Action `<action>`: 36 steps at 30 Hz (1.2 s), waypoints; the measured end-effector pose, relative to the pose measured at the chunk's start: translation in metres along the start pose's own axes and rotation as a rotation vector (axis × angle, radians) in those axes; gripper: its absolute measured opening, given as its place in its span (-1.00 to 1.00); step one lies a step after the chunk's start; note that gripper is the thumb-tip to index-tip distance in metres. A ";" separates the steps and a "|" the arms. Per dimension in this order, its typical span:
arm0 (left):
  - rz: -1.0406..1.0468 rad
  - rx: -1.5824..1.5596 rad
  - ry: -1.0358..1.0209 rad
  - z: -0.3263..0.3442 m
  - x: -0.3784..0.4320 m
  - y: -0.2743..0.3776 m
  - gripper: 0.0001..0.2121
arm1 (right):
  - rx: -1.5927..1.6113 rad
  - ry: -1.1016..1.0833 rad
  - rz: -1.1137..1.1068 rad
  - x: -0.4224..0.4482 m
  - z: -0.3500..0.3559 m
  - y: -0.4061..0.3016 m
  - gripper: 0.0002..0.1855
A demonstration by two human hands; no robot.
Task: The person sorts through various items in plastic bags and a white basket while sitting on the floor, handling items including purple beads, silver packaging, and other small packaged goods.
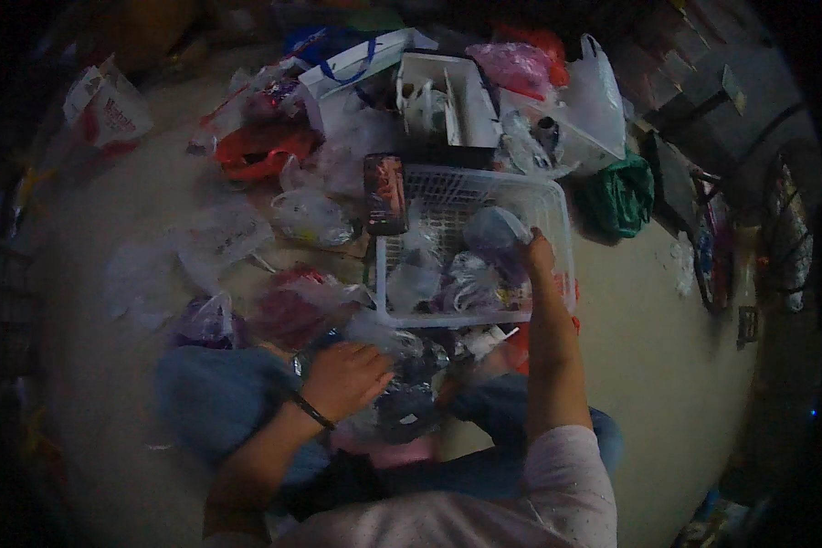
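Observation:
Over the right part of a white plastic basket point(565, 226), my right hand point(540, 252) grips a pale, rounded item point(496, 228), too blurred to name. Clear plastic bags point(472, 281) and dark purple things lie inside the basket. My left hand point(353, 377), with a dark braided band at the wrist, rests near a clear plastic bag with dark contents point(411, 390) in front of my lap. Its fingers are slightly bent and close together; whether they hold the bag is unclear. A dark red box point(385, 195) stands at the basket's left rim.
Behind the basket are an open white-lined box point(476, 103), a white plastic bag point(599, 103) and a green bag point(623, 195). Left of it lie a red bag point(267, 151), clear bags point(315, 216) and a dark red bundle point(301, 308). My bent knee point(205, 404) is lower left.

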State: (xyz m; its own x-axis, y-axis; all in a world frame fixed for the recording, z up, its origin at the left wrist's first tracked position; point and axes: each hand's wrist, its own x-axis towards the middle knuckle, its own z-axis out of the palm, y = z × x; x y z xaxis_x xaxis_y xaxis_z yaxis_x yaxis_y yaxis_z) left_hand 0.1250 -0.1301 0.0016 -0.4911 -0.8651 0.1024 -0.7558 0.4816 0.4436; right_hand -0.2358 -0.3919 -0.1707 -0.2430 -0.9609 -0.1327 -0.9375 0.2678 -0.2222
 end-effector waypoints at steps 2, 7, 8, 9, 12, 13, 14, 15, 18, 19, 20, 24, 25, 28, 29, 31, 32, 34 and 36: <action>-0.045 -0.060 0.045 -0.002 0.000 0.001 -0.85 | -0.018 0.010 -0.114 0.003 0.008 -0.005 -0.57; -0.053 -0.082 0.036 0.004 -0.007 -0.004 -0.83 | 0.237 0.287 -0.355 -0.001 0.000 0.019 -0.68; -0.065 -0.059 0.018 0.003 -0.010 -0.005 -0.82 | 0.212 0.328 -0.481 -0.006 -0.016 0.020 -0.68; -0.068 -0.062 0.021 -0.001 -0.013 -0.005 -0.82 | 0.186 0.367 -0.608 -0.017 -0.043 0.012 -0.68; -0.066 -0.062 0.036 -0.011 -0.015 -0.003 -0.81 | 0.478 0.200 -0.432 -0.050 -0.127 0.008 -0.73; -0.077 -0.025 0.091 -0.015 -0.017 -0.003 -0.80 | 0.500 0.157 -0.464 -0.069 -0.158 0.002 -0.75; -0.095 0.015 0.144 -0.019 -0.020 -0.004 -0.79 | 0.524 0.108 -0.498 -0.087 -0.187 -0.006 -0.75; -0.119 0.026 0.138 -0.026 -0.028 -0.004 -0.79 | 0.325 0.046 -0.560 -0.114 -0.217 -0.027 -0.74; -0.186 0.010 0.290 -0.035 -0.029 -0.007 -0.80 | 0.256 -0.122 -0.536 -0.175 -0.270 -0.036 -0.71; -0.201 -0.021 0.360 -0.043 -0.029 -0.005 -0.82 | 0.251 -0.139 -0.535 -0.199 -0.280 -0.044 -0.71; -0.226 -0.051 0.421 -0.046 -0.031 -0.005 -0.84 | 0.180 -0.188 -0.537 -0.224 -0.281 -0.055 -0.71; -0.244 -0.196 0.442 -0.048 -0.037 -0.002 -0.87 | 0.095 -0.455 -0.837 -0.262 -0.247 -0.069 -0.72; -0.277 -0.277 0.437 -0.043 -0.037 -0.003 -0.88 | 0.086 -0.398 -1.078 -0.265 -0.220 -0.064 -0.74; -0.325 -0.356 0.431 -0.038 -0.043 -0.001 -0.88 | -0.055 -0.519 -1.040 -0.278 -0.136 -0.069 -0.77; -0.335 -0.369 0.427 -0.036 -0.045 -0.001 -0.89 | -0.137 -0.536 -0.944 -0.289 -0.113 -0.071 -0.75; -0.355 -0.375 0.427 -0.028 -0.051 -0.004 -0.89 | -0.362 -0.547 -1.057 -0.317 -0.084 -0.089 -0.74; -0.368 -0.390 0.427 -0.018 -0.051 -0.006 -0.89 | -0.299 -0.474 -1.102 -0.337 -0.069 -0.092 -0.75; -0.416 -0.426 0.405 0.006 -0.053 -0.008 -0.87 | -0.220 -0.293 -1.168 -0.382 -0.026 -0.082 -0.74; -0.473 -0.451 0.380 0.030 -0.056 -0.010 -0.85 | -0.192 -0.192 -1.193 -0.406 0.028 -0.056 -0.72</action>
State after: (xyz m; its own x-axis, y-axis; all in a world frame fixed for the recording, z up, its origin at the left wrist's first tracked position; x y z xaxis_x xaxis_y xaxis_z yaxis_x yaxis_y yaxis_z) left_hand 0.1475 -0.0821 -0.0354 0.0859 -0.9935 0.0743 -0.5582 0.0137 0.8296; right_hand -0.0771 -0.0148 -0.1316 0.8196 -0.5663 -0.0873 -0.5726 -0.8044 -0.1581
